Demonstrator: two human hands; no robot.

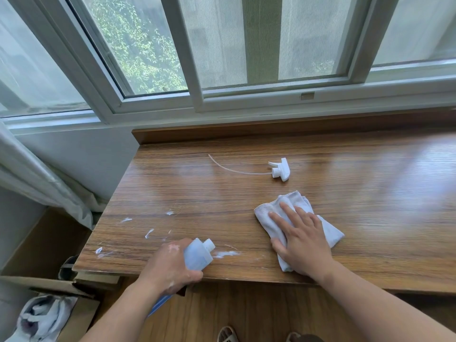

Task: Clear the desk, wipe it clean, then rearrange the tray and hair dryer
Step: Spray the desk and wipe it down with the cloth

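Note:
My left hand (pixel 170 266) grips a pale blue bottle (pixel 198 255) with no cap, tilted over the front edge of the wooden desk (pixel 246 193), its open neck pointing at a white puddle (pixel 225 254). More white smears (pixel 149 232) dot the desk's front left. My right hand (pixel 302 239) lies flat, fingers spread, on a folded white cloth (pixel 278 211) at the desk's front middle. The bottle's white spray head (pixel 280 169), with its thin tube, lies further back on the desk. No tray or hair dryer is in view.
Windows (pixel 222 45) run along the back behind a raised wooden ledge (pixel 271 129). A curtain (pixel 37 176) hangs at the left. Cardboard boxes (pixel 44 248) and a white bag (pixel 42 317) sit on the floor left of the desk. Slippers (pixel 227 334) show below.

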